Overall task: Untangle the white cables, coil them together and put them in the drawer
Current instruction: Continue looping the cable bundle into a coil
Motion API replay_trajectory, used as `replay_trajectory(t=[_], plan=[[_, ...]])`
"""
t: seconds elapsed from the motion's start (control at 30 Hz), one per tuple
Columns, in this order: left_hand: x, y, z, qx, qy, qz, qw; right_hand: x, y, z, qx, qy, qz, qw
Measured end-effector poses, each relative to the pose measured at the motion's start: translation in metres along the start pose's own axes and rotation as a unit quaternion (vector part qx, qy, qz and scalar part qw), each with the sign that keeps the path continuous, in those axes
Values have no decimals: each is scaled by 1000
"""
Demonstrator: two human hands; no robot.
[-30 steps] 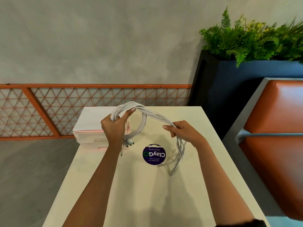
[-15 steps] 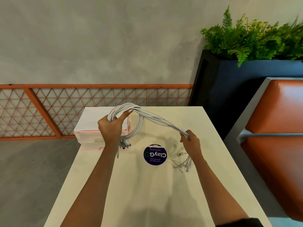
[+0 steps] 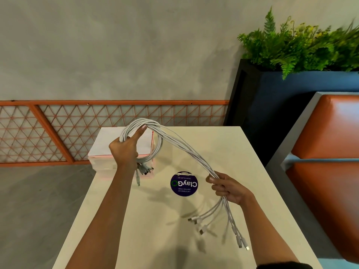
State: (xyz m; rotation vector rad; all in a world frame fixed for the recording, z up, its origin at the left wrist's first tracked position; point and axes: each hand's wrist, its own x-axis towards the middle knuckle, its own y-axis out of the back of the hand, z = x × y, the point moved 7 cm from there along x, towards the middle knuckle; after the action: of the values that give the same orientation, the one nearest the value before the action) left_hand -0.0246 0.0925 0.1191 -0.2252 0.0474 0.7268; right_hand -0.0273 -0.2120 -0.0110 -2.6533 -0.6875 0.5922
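White cables, head view only: a bundle of several, held in the air over the table between both hands. Left hand is over the far left corner, fingers curled round the coiled part, thumb stretched up along the top of the loop. One set of plugs dangles just under that fist. From the loop the free strands run as one sheaf, diagonally from far left down to near right, into the right hand. We read that hand as closed round them, fingers wrapped, above the table's right side, just beside the round purple sticker. Past the right fist the tails fan toward the near right edge, with loose plug ends, some blurred. We can't tell if they touch the tabletop.

Key relation, our call: the uncoiled span's long axis is the line between the fists, left end high and far, right end low and near. The next loop means the right hand carrying its grip point up and left to the left fist, tails trailing.

Small drawer unit sits at the far left corner, directly under and behind the left hand, so the left hand is nearer for the drop-in. We can't tell whether the drawer is open.
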Motion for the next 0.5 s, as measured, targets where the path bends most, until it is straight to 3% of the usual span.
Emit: replay_trajectory(t=[0.1,0.17,0.3,0.5], plan=[[0,2,0,-6,0,6,1000,0,1,5,-17,5,9,1000],[1,3,1,-7,-12,5,1000,-2,3,4,-99,14,42,994],[0,3,0,-5,-27,1,1000,-4,7,-14,-301,75,138,941],[3,6,-2,-21,-12,19,1000,-5,12,-29,-314,142,212,915]])
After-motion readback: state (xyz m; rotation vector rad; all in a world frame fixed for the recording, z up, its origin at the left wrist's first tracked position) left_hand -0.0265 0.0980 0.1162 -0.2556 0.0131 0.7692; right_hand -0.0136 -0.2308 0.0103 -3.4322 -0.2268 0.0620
